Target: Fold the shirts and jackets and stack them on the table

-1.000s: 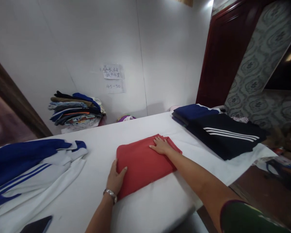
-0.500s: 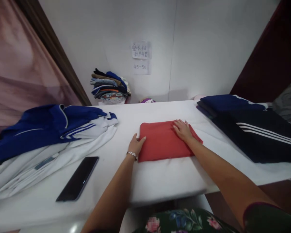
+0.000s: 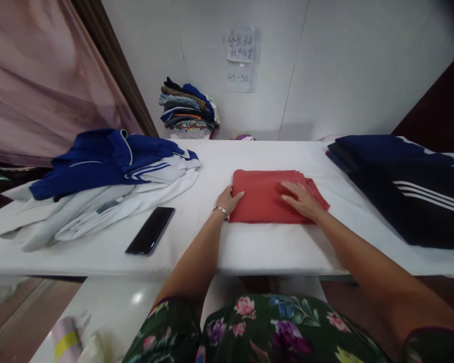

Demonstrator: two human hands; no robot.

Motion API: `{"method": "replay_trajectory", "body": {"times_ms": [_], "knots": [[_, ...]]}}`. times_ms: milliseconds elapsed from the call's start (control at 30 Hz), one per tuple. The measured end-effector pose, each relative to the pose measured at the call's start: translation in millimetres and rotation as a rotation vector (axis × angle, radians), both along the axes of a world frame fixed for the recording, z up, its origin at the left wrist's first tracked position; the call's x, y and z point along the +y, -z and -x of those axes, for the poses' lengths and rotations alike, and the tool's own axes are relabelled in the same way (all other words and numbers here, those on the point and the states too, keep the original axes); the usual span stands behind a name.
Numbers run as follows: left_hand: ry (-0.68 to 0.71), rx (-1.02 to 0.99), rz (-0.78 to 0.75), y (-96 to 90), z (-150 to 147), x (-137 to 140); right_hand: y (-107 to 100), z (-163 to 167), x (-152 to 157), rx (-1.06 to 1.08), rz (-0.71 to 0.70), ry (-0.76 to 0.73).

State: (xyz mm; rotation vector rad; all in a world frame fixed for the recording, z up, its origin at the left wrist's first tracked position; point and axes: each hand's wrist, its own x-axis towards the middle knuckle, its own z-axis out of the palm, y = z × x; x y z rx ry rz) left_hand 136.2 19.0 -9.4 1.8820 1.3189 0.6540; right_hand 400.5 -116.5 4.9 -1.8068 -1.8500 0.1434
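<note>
the white-covered table (image 3: 276,252) runs across in front of me, with a loose heap of blue and white garments (image 3: 98,161) on my left, a stack of dark folded clothes (image 3: 382,196) on my right, and the red folded cloth (image 3: 259,201) lying flat between them. just in front of the heap lies a black phone (image 3: 150,231). i have my right hand (image 3: 303,199) spread over the cloth's right part and my left hand (image 3: 230,199), thumb parted from fingers, against its left edge, neither closed around it, the left wearing a silver bracelet (image 3: 223,211).
</note>
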Motion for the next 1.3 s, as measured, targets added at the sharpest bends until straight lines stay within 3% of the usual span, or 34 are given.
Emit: {"method": "replay_trajectory", "body": {"times_ms": [133,267,433,600,767,900,1100,1300], "knots": [[0.07,0.086,-0.162,-4.2,10,-16,13,7,-47,-0.22,-0.025,-0.18],[0.251,0.17,-0.305,-1.0,19,-42,25,-13,-67,-0.354,-0.097,-0.159],[0.374,0.281,-0.371,4.6,26,-59,32,-32,-71,-0.325,-0.177,-0.102],[0.309,0.247,-0.463,5.5,27,-60,43,-38,-73,-0.327,-0.213,0.017],[0.284,0.246,-0.493,7.2,23,-62,49,-40,-74,-0.288,-0.213,0.02],[0.219,0.284,-0.465,5.6,21,-66,55,-43,-73,-0.272,-0.204,0.028],[-0.017,0.487,-0.375,-3.2,30,-80,66,-53,-75,-0.228,-0.17,0.069],[-0.031,0.581,-0.3,-4.0,30,-84,68,-58,-76,-0.223,-0.186,0.01]]}}
